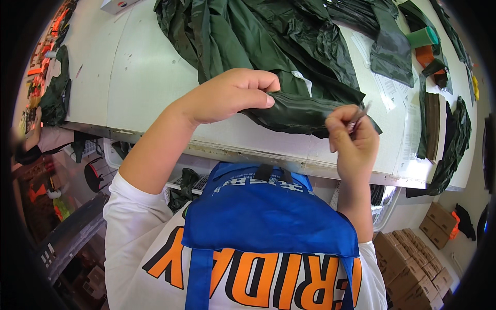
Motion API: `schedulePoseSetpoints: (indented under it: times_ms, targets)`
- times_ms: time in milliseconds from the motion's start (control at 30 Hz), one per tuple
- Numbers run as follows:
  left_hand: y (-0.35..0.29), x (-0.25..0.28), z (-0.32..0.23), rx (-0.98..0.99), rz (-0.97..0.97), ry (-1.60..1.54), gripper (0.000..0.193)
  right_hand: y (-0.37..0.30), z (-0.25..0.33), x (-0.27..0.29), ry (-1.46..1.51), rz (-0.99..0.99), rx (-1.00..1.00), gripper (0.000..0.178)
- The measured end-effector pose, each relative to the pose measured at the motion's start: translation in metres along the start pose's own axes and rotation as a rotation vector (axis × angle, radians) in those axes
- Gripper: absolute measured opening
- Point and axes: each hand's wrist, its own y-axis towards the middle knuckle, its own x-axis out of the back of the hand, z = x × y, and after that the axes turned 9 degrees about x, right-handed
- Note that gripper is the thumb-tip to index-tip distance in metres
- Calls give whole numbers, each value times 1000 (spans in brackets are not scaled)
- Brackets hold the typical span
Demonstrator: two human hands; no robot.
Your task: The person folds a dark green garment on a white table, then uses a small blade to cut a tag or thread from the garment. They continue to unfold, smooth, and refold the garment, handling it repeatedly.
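A dark green garment (258, 39) of shiny, coated-looking cloth lies crumpled over the white table, with a seamed edge (302, 111) brought toward me at the table's front. My left hand (235, 95) pinches this edge between thumb and fingers at its left end. At the other end my right hand (354, 135) is closed around a small pointed metal tool (360, 114), blurred and mostly covered by the fingers. The edge sags a little between my hands. A small white label (302, 80) shows on the cloth just beyond it.
More dark green pieces (390, 54) lie at the far right, beside a green thread spool (422, 37) and printed sheets (385, 88). A white box (118, 5) stands far left. The table's front edge (232, 155) runs close to my blue apron. Cardboard boxes (413, 263) are stacked lower right. Another person's arm (33, 129) shows far left.
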Motion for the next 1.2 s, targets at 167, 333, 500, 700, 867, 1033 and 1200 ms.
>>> schedulePoseSetpoints:
  times_ms: [167, 333, 500, 700, 867, 1033, 1200]
  targets:
    - [-2, 1, 2, -17, -14, -31, 14, 1, -4, 15, 219, -151, 10, 6]
    - [-5, 1, 1, -27, 8, -39, 13, -4, -5, 25, 342, -110, 5, 7]
    - [-7, 1, 11, -31, 2, -37, 13, -2, -2, 44, -144, 38, 185, 12]
    - [-11, -2, 13, -25, -18, -27, 13, -1, 4, 49, -728, 327, 324, 28]
    - [-10, -2, 12, -45, -19, -15, 13, -7, -3, 41, -673, 260, 329, 38]
    - [-12, -3, 11, -46, -22, -12, 14, -11, -1, 33, -539, 158, 242, 31]
    - [-10, -4, 13, -65, -20, -34, 13, -12, 1, 34, -563, 192, 229, 21]
